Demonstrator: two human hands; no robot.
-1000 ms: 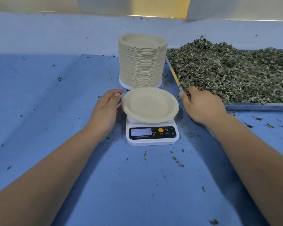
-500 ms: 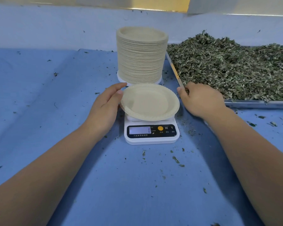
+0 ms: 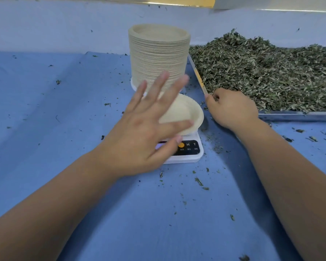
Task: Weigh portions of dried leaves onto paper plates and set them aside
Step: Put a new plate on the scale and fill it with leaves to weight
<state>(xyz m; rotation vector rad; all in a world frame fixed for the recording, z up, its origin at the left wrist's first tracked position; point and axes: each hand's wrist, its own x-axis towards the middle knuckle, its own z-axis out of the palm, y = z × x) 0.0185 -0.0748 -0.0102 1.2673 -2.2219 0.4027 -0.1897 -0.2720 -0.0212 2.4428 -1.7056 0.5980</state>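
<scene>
An empty plate (image 3: 186,113) sits on the scale (image 3: 186,153), with the stack (image 3: 158,57) of spare plates just behind it and the heap of dried leaves (image 3: 271,72) piled in the tray (image 3: 297,116) to the right. The left hand (image 3: 149,129) hangs over the scale with fingers spread wide and holding nothing, its thumb at the scale's orange button (image 3: 181,144); whether it presses cannot be told. The right hand (image 3: 231,110) rests at the near corner of the tray, fingers curled loosely into the edge of the leaves; how much it has gathered, if anything, is hidden. No leaves lie on the plate, so the weighing of this portion has apparently not begun, and the scale seems about to be zeroed. The next move calls for a pinch of leaves carried across and dropped onto the plate, with the display left unobstructed.
</scene>
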